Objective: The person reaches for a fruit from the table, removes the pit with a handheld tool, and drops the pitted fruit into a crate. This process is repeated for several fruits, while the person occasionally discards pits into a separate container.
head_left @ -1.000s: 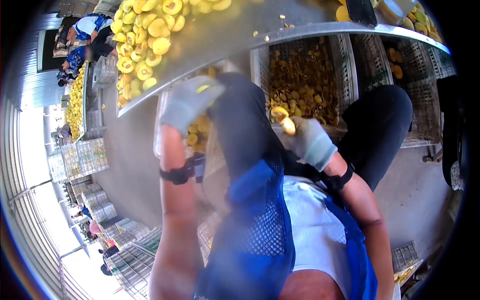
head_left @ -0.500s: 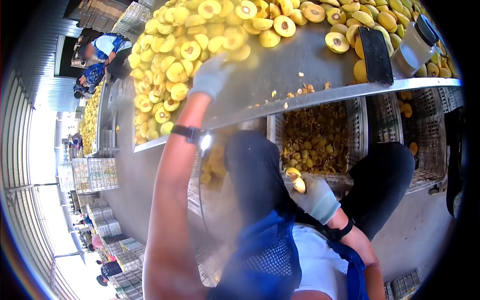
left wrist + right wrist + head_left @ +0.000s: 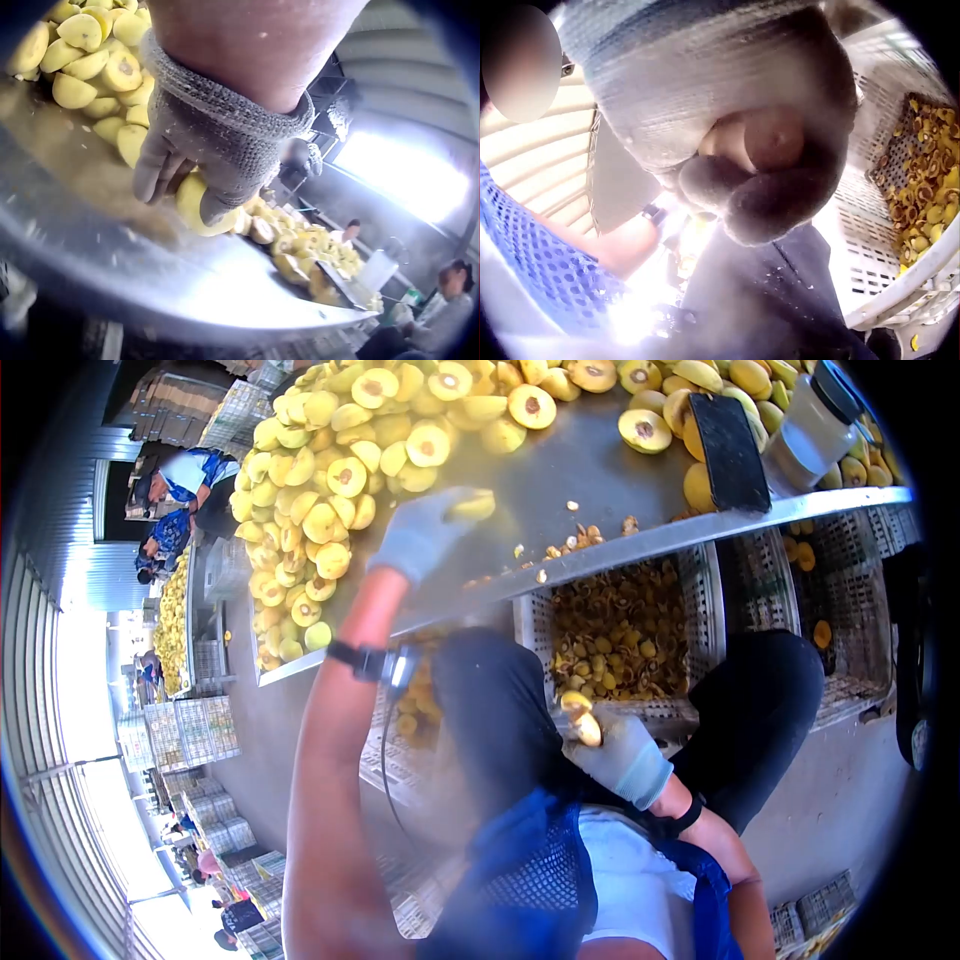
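Observation:
My gloved left hand (image 3: 418, 538) is over the metal table, thumb and fingers holding a yellow peach half (image 3: 193, 201) by its rounded side. A heap of halved peaches (image 3: 325, 520) lies just left of and beyond it. Low in front of my body, my gloved right hand (image 3: 618, 756) is curled round a tool with a smooth, round handle end (image 3: 776, 140). A shiny yellowish piece (image 3: 586, 729) shows at its fingers in the head view; I cannot tell what kind of tool it is.
Below the table edge (image 3: 640, 550) stands a crate (image 3: 705, 600) of brown and yellow peach scraps (image 3: 620, 625), with more crates to its right. A black phone (image 3: 733, 455) and a lidded clear jar (image 3: 815, 435) occupy the table's right side. Other people work at the far left.
My left hand has gone from beside my knee up to the heap, then drawn back slightly with a peach half. My right hand stays low, keeping its grip.

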Tool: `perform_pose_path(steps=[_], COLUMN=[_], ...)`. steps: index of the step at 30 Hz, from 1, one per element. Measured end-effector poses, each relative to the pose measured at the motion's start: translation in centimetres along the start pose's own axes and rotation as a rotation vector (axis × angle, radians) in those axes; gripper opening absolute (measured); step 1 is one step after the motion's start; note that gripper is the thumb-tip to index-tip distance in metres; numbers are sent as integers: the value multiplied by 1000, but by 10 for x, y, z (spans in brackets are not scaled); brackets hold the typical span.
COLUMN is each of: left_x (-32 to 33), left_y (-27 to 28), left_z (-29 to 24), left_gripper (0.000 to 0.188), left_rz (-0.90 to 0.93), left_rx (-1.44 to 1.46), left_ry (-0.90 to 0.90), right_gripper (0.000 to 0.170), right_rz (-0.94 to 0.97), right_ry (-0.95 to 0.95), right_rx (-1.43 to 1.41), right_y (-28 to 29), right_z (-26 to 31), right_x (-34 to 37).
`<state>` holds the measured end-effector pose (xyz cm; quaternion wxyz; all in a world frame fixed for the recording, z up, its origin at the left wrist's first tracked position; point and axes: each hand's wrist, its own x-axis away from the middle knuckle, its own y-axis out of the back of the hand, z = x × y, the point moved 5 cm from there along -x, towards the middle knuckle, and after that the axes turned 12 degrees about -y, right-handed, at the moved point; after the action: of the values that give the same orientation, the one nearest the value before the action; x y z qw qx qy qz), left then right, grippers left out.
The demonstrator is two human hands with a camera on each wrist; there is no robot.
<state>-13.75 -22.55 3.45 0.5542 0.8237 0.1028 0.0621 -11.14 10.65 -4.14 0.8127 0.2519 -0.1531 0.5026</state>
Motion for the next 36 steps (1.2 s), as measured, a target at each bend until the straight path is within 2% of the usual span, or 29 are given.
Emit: perform_pose_path(steps=[3,4,6,7,9,11,12,13,14,15,17,19,21,23,25,27,30,31,33,35,36], left_x=[44,58,85,96,120,140,149,157,166,174,172,173,175,178,180,181,184,184,185,187,188], left_y=[-2,-4,-7,-10,-33,-43,-52,-65,-79,-96,-107,-106,-108,-116,-117,-114,-105,-100,-93,-101,-105], left_z=[-52,-67,-97,-113,-129,-147,-147,-146,-141,-129,-126,-130,-139,-140,-140,-140,-144,-148,-156,-159,-161], left_gripper=[40,39,39,39,38,35,34,33,33,42,42,46,54,59,62,61,59,58,56,54,53], left_rz=[-106,-123,-157,-146,-188,-208,-239,-268,-297,-298,-437,-435,-268,-201,-224,-335,-355,-361,-368,-355,-349], left_rx=[212,196,169,289,307,220,433,641,846,975,942,1120,1508,1650,1602,1363,1156,1064,882,902,911], left_ry=[-115,-142,-193,-151,-161,-236,-132,-27,82,161,159,233,377,396,383,337,282,259,213,204,198], right_gripper=[26,20,18,18,18,18,18,19,19,19,20,13,11,9,9,11,15,26,33,44,43], right_rz=[64,146,170,213,298,252,229,123,148,172,201,220,210,180,157,138,184,216,272,290,301], right_ry=[-39,-150,-186,-232,-321,-288,-267,-233,-233,-228,-188,-242,-221,-227,-226,-215,-186,-228,-228,-232,-268], right_rx=[-190,-334,-483,-511,-572,-569,-564,-458,-479,-495,-475,-466,-460,-428,-437,-485,-581,-655,-790,-838,-833], right_y=[5,0,4,5,4,3,3,3,3,5,5,6,3,3,4,8,11,10,9,5,1], right_z=[2,-2,6,5,3,2,3,1,3,7,10,13,12,9,11,15,-1,-2,-2,-5,-9], right_x=[2,2,6,6,8,9,9,7,11,14,16,20,20,20,22,26,14,15,18,16,15])
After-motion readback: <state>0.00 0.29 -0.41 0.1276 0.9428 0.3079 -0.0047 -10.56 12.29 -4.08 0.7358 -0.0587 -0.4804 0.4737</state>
